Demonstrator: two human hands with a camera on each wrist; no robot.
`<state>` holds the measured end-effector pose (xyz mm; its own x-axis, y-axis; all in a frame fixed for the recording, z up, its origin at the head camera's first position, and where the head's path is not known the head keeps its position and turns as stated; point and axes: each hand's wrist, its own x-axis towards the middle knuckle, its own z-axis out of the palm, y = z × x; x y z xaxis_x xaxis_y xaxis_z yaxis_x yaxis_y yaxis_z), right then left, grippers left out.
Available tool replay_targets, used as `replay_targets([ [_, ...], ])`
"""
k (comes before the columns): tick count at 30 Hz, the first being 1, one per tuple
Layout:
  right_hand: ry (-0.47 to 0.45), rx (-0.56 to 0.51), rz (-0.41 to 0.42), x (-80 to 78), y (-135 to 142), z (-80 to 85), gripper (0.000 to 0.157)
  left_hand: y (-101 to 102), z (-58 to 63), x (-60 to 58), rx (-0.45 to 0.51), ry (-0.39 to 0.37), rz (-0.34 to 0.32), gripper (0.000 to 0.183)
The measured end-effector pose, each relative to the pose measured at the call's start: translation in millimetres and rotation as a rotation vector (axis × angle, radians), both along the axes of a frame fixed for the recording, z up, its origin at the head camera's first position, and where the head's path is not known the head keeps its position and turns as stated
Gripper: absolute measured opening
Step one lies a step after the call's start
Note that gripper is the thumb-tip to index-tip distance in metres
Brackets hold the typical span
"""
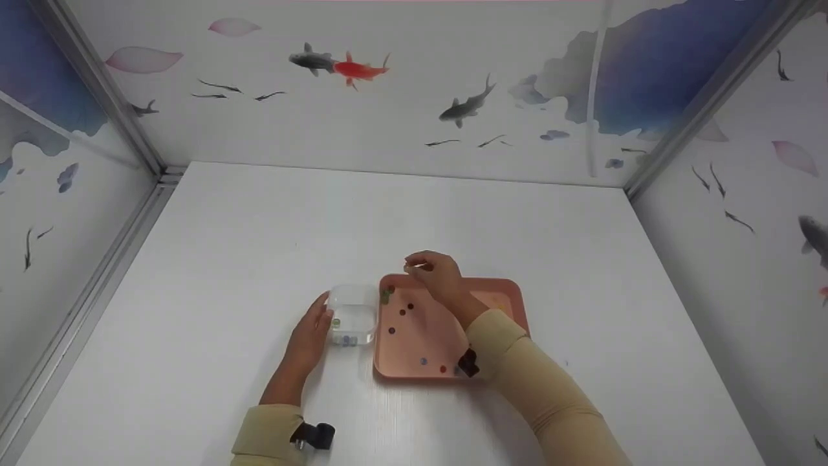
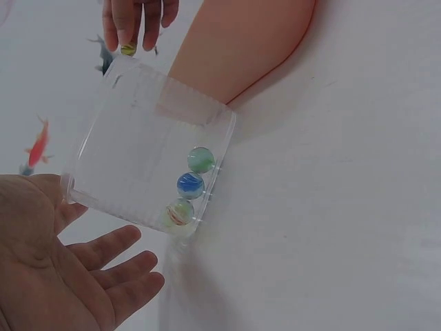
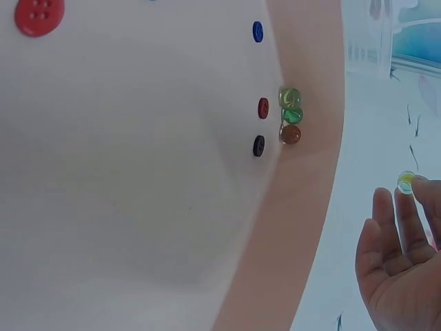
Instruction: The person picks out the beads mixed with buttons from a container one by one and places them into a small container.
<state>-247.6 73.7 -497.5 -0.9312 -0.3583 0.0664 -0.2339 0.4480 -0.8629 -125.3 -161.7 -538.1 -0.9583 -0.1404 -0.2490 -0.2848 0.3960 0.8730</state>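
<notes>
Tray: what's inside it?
The tray holds scattered buttons and, near its far left corner, three marbles: yellow-green, green and brown. In the head view, the right sleeve covers part of the tray, so what's hidden there I can't say.

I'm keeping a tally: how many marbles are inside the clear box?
3, in a row along one side of the clear box: a green marble, a blue marble, and a streaked marble. None seems hidden.
</notes>
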Motion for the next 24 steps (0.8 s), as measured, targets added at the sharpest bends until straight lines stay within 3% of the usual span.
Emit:
replay_targets([
  [24,-0.033,-0.108,-0.006,5.1,-5.8,9.0,0.023,0.1,-1.3,-0.3,0.013,0.004,0.002,0.052],
])
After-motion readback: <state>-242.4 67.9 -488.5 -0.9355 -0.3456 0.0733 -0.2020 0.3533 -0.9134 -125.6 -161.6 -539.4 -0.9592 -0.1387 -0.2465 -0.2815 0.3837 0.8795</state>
